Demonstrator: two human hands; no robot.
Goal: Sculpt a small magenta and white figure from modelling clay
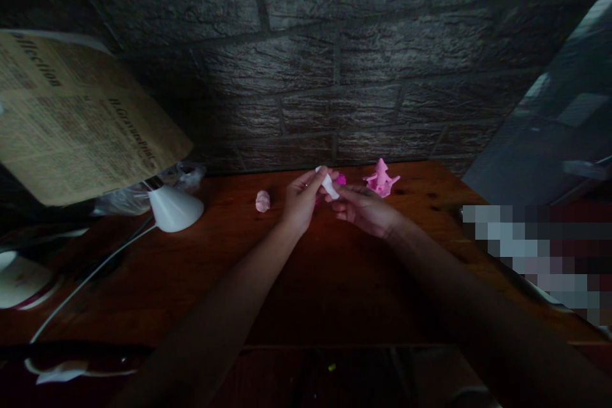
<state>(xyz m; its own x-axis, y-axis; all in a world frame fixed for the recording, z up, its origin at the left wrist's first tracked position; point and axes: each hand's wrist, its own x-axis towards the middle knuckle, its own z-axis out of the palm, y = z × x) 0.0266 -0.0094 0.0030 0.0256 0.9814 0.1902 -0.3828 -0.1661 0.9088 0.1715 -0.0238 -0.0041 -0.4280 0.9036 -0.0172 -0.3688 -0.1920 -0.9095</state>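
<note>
Between my two hands is a small white strip (327, 183), perhaps paper or clay; its material is too blurred to tell. My left hand (306, 191) pinches its upper end between thumb and fingers. At its lower end, the thumb and fingers of my right hand (361, 205) close on it. A bright magenta piece (341, 179) shows just behind the fingers, partly hidden. To the right of my right hand stands a pink figure (381, 180) with a pointed top and spread arms. Left of my left hand sits a pale pink lump (262, 201).
The wooden table (229, 268) meets a dark brick wall (306, 64). At left stands a lamp with a newsprint shade (81, 121), a white base (176, 209) and a cord (95, 277). A white cup (21, 279) is at far left, clear plastic (122, 199) behind the lamp.
</note>
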